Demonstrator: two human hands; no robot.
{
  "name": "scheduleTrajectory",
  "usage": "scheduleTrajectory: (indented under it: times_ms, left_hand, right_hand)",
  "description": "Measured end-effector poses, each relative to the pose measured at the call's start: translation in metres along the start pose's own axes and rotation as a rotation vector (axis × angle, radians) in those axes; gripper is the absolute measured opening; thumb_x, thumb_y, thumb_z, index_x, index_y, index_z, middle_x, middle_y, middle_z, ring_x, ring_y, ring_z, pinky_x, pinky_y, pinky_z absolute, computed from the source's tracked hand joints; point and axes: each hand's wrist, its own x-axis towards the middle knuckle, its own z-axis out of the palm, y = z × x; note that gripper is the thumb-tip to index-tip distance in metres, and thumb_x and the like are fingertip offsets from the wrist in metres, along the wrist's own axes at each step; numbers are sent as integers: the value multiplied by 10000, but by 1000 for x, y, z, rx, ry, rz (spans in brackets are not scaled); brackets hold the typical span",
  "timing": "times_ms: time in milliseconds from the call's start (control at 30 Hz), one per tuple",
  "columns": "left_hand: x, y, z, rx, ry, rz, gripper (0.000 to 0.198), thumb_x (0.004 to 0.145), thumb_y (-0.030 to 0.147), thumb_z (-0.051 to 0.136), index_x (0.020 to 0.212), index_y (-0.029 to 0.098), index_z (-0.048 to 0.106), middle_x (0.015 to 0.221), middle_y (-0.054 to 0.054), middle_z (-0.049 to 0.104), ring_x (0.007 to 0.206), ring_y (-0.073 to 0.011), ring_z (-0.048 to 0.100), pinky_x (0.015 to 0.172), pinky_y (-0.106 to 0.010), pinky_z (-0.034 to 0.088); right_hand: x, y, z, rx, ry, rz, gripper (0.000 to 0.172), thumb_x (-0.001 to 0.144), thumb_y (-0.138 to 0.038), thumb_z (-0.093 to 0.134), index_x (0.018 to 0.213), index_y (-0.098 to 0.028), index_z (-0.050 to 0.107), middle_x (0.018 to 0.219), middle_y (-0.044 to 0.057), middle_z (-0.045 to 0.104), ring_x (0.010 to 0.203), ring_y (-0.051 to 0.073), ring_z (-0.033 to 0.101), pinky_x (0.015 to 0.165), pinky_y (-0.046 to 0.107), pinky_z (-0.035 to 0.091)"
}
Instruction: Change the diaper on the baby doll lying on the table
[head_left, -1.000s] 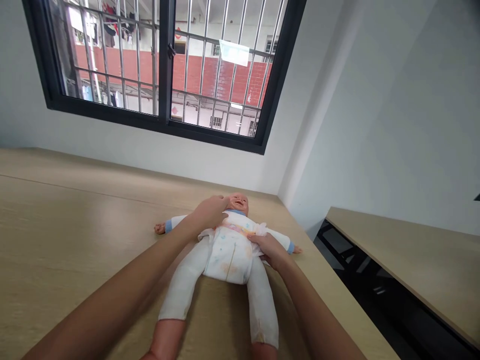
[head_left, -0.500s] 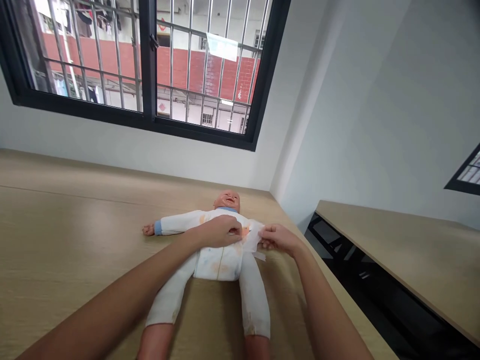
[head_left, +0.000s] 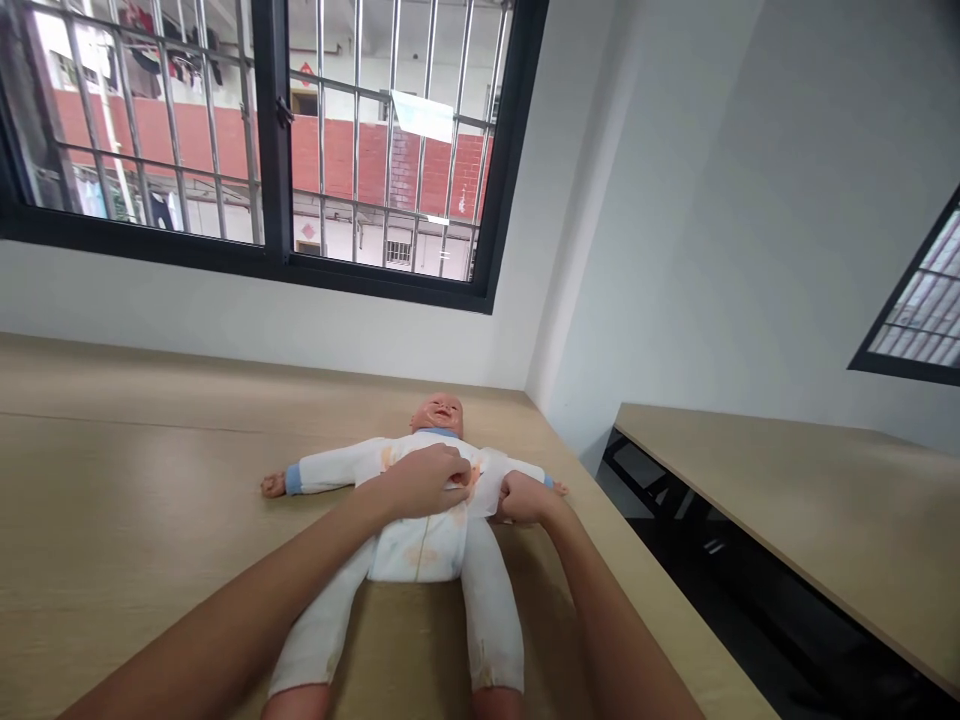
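Note:
A baby doll lies on its back on the wooden table, head away from me and arms spread. It wears a white outfit with blue collar and cuffs and a printed front. My left hand rests over the doll's chest with fingers curled closed; what lies in them is hidden. A thin white cloth flap stands out at the chest's right side. My right hand grips the outer edge of this flap, fingers closed, just below the doll's arm on that side.
The wooden table runs to the wall below a barred window. Its right edge is close to the doll's outstretched arm. Beyond a dark gap stands a second wooden table.
My right hand has moved inward and turned, fingers curling further round the flap. The doll's hand on that side now shows. The whole view has shifted slightly.

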Motion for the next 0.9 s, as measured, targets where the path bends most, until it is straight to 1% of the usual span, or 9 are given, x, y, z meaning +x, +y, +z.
scheduleTrajectory:
  times_ms: [67, 167, 267, 333, 533, 633, 733, 800, 900]
  left_hand:
    - [-1, -1, 2, -20, 26, -4, 183, 861, 309, 529, 837, 180, 655, 848, -41, 647, 844, -196, 546, 741, -294, 374]
    - [-1, -6, 6, -75, 62, -16, 165, 851, 302, 547, 848, 178, 656, 820, -25, 645, 790, -175, 538, 695, -272, 360]
    - [-1, -10, 10, -115, 65, -23, 161, 839, 292, 554, 842, 173, 663, 787, -16, 637, 720, -151, 521, 657, -255, 353]
    - [-1, -11, 12, -134, 80, -20, 158, 832, 279, 562, 873, 178, 675, 809, -16, 642, 741, -153, 532, 677, -253, 369]
    - [-5, -7, 14, -190, 138, 27, 230, 878, 348, 598, 1040, 210, 685, 1038, -51, 662, 995, -200, 567, 858, -289, 428]
    - [-6, -4, 13, -209, 116, 127, 263, 937, 366, 552, 1117, 221, 677, 1150, -57, 652, 1106, -200, 555, 950, -298, 419]
    - [-6, -1, 13, -143, 49, 203, 325, 1003, 363, 439, 1210, 240, 657, 1197, -46, 659, 1120, -192, 577, 997, -314, 396]
    - [-5, 0, 14, -65, 6, 211, 370, 1022, 374, 384, 1268, 251, 632, 1206, -48, 664, 1113, -203, 590, 1012, -336, 380]
    - [-6, 0, 17, 22, -33, 196, 402, 1026, 397, 356, 1324, 272, 594, 1249, -52, 645, 1137, -220, 578, 1040, -367, 342]
  right_hand:
    - [-3, 0, -3, 74, -1, -63, 166, 563, -121, 614, 472, -155, 480, 457, -47, 411, 489, 69, 335, 490, 224, 242]
    - [-5, 2, -4, 216, -54, -165, 4, 609, -156, 573, 610, -152, 575, 532, -32, 524, 521, 86, 417, 498, 213, 293]
    - [-1, 6, 1, 346, -116, -222, 128, 618, -182, 552, 725, -154, 616, 607, -8, 603, 559, 107, 507, 531, 207, 376]
    - [5, 8, 6, 412, -115, -251, 166, 596, -171, 533, 747, -159, 602, 632, -18, 596, 573, 97, 508, 568, 202, 414]
    - [11, 10, 12, 427, -128, -277, 91, 550, -128, 501, 620, -143, 557, 580, -25, 530, 564, 86, 452, 568, 202, 398]
    - [4, 4, 10, 402, -123, -261, 95, 565, -124, 521, 639, -152, 574, 604, -19, 549, 575, 96, 439, 541, 212, 376]
    - [-4, -2, 9, 395, -125, -243, 49, 600, -153, 557, 638, -164, 587, 609, -14, 549, 567, 99, 408, 496, 216, 345]
    - [-5, -2, 7, 408, -151, -240, 35, 612, -176, 589, 643, -163, 600, 619, -18, 554, 573, 96, 416, 494, 210, 356]
    - [0, 6, 3, 438, -196, -223, 108, 608, -186, 607, 704, -149, 641, 644, -23, 585, 575, 88, 472, 512, 195, 396]
